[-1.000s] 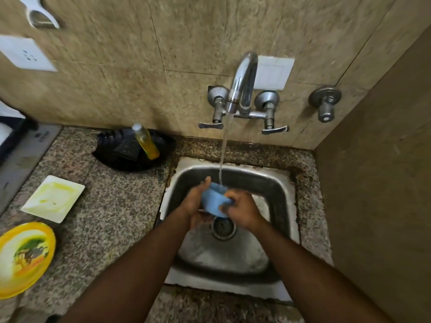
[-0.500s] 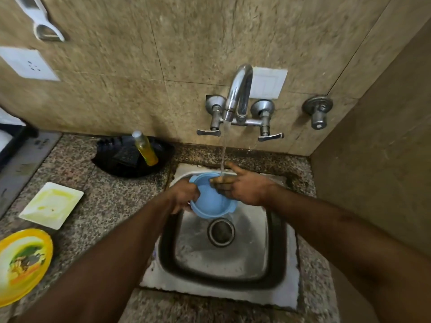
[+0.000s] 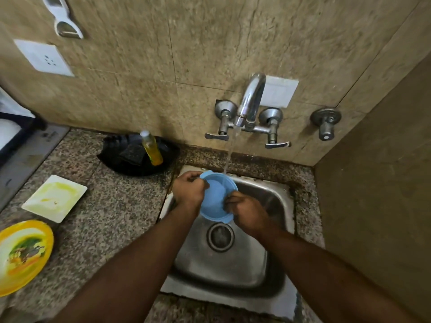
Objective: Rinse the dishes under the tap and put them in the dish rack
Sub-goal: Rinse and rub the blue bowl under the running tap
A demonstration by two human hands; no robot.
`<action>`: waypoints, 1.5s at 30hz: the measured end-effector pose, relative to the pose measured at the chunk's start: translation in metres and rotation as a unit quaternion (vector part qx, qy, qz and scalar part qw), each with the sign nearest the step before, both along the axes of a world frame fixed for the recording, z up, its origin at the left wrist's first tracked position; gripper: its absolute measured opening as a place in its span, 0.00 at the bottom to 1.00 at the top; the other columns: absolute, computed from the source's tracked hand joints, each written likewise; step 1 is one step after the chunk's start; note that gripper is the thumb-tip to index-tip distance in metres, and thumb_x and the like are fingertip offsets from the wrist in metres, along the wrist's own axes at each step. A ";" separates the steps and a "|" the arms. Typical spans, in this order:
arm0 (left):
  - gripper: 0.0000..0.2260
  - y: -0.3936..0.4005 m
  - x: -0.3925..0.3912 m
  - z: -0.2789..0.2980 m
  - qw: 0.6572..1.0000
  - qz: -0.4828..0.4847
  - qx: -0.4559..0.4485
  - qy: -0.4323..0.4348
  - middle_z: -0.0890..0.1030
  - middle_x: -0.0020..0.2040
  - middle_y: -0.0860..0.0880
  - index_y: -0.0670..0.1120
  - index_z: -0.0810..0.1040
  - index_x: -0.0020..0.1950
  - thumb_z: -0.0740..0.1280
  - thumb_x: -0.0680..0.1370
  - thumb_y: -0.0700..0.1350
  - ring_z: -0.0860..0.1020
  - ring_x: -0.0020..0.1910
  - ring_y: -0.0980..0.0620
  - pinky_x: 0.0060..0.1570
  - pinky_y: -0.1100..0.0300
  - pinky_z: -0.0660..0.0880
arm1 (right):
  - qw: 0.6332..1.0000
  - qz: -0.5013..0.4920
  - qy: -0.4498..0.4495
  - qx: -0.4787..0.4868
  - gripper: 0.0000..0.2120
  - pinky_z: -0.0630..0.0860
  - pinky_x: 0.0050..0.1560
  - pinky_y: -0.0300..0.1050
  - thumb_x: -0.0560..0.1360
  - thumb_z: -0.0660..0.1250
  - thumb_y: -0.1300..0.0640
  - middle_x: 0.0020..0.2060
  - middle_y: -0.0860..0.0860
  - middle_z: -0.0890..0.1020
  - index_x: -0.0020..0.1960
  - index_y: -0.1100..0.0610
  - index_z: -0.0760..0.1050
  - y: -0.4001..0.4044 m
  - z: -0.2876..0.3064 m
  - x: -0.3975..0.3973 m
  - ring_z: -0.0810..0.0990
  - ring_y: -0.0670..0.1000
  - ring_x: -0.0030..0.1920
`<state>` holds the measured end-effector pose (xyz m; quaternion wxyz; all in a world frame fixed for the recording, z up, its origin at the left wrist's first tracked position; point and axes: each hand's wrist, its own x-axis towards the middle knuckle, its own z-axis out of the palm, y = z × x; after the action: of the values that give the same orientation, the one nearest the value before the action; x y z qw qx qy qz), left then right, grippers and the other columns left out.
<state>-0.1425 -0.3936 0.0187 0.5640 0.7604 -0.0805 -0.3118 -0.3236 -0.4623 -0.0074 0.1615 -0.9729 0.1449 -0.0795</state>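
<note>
1. The left hand [image 3: 190, 191] has its grip curled round the left rim of a blue bowl [image 3: 215, 194], thumb and fingers pinching the edge.
2. The right hand [image 3: 247, 209] grasps the bowl's lower right edge, its fingers bent over the rim into the hollow.
3. Between the two grips the bowl is held tilted above the back left part of the sink [image 3: 277, 229], its open side facing up.
4. Above and just behind the grips, the tap [image 3: 250, 101] is running; the stream of water [image 3: 229, 155] falls onto the far rim of the bowl.
5. Below the right grip, the sink's drain [image 3: 220, 237] lies in the basin floor.
6. Left of the left grip, on the counter [image 3: 112, 217], a black tray [image 3: 116, 159] holds a scrub pad [image 3: 131, 153] and a bottle of yellow liquid [image 3: 152, 150].
7. Further left and nearer the person, a white square plate [image 3: 54, 198] with yellow smears lies flat on the counter.
8. Beside it, at the picture's left edge, is a round yellow plate [image 3: 23, 255] with a coloured picture.
</note>
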 end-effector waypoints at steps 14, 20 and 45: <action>0.26 -0.002 0.015 0.001 0.956 -0.281 0.043 -0.073 0.86 0.51 0.43 0.45 0.86 0.56 0.61 0.61 0.41 0.84 0.51 0.42 0.53 0.47 0.82 | 0.939 0.129 0.173 -0.269 0.25 0.50 0.75 0.71 0.76 0.60 0.47 0.70 0.54 0.77 0.68 0.57 0.78 -0.046 0.037 0.015 0.63 0.53 0.78; 0.21 -0.017 0.035 0.025 0.930 -0.347 0.095 -0.081 0.86 0.48 0.42 0.42 0.85 0.55 0.63 0.65 0.35 0.84 0.47 0.41 0.48 0.48 0.82 | 0.912 0.173 0.148 -0.341 0.24 0.49 0.77 0.70 0.79 0.64 0.56 0.75 0.53 0.71 0.74 0.58 0.71 -0.061 0.056 0.026 0.60 0.52 0.79; 0.19 -0.008 -0.014 -0.028 0.978 -0.204 0.024 -0.032 0.88 0.47 0.48 0.50 0.89 0.48 0.65 0.62 0.41 0.86 0.49 0.46 0.56 0.43 0.82 | 0.933 -0.343 0.104 -0.038 0.22 0.74 0.45 0.49 0.71 0.73 0.48 0.55 0.55 0.77 0.60 0.53 0.71 -0.012 0.054 0.028 0.80 0.59 0.52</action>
<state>-0.1560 -0.4015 -0.0095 0.4671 0.7510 -0.2447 -0.3975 -0.2956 -0.4743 0.0470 0.0710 -0.8725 0.4823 -0.0336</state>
